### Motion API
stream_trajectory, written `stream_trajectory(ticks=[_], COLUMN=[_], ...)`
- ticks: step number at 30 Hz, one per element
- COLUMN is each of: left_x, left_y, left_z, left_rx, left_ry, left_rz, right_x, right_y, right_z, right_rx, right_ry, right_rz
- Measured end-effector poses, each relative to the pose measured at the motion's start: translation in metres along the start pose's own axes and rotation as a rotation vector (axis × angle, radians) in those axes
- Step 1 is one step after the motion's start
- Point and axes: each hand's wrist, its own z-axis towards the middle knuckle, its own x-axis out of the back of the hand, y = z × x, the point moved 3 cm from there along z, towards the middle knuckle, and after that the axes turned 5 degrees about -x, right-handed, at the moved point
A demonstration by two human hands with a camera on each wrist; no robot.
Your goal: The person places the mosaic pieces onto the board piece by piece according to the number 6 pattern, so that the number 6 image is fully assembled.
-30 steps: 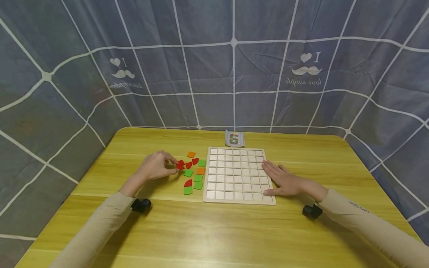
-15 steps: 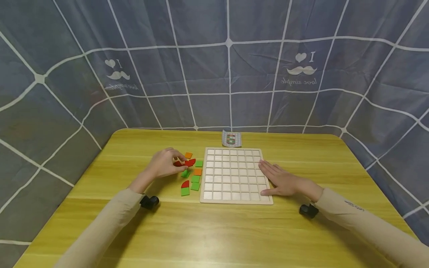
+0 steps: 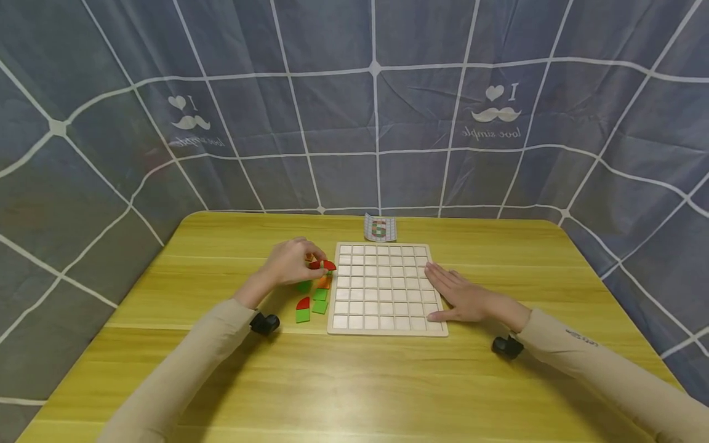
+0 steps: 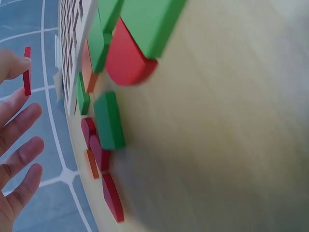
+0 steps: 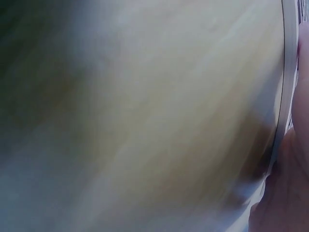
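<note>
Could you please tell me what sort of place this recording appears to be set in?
Probably a makeshift indoor recording spot, not a workshop: a yellow wooden table stands enclosed by a grey gridded curtain printed "love simple", with a white grid board and coloured tiles on it.

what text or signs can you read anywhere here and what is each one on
"I" with a heart, a moustache sign and mirrored "love simple": right print on the grey backdrop cloth.
The same design, fainter: left print on that cloth.
Small lettering on the right sleeve: too small to read.
Pattern card behind the grid board: coloured squares, no readable text.
</note>
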Motion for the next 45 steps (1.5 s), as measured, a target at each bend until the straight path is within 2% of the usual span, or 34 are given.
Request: stream_trajectory(ticks=[7,17,29,45], left_x=[-0.002,-0.002,-0.005,-0.024], left_y=[0.008,0.016,0.031,0.052], left_z=[0.012,0.028,0.043,0.070], left_rx=[-0.017,0.003,-0.041,-0.090], left_ry=[0.002,-0.022,-0.040,-0.075], left_rz=[-0.021,-0.013,-0.001,-0.030], right_x=[0.002,0.000,0.000,0.002], right_y=[-0.003,-0.004,-0.002,-0.003], right_z=[0.001,-0.001,0.001,-0.001], right_rx=[-0.026,-0.010,-0.027,-0.046], right_ry=[-0.025,0.004,-0.017,-0.034], right_rz=[-0.022,0.010,-0.022,-0.020])
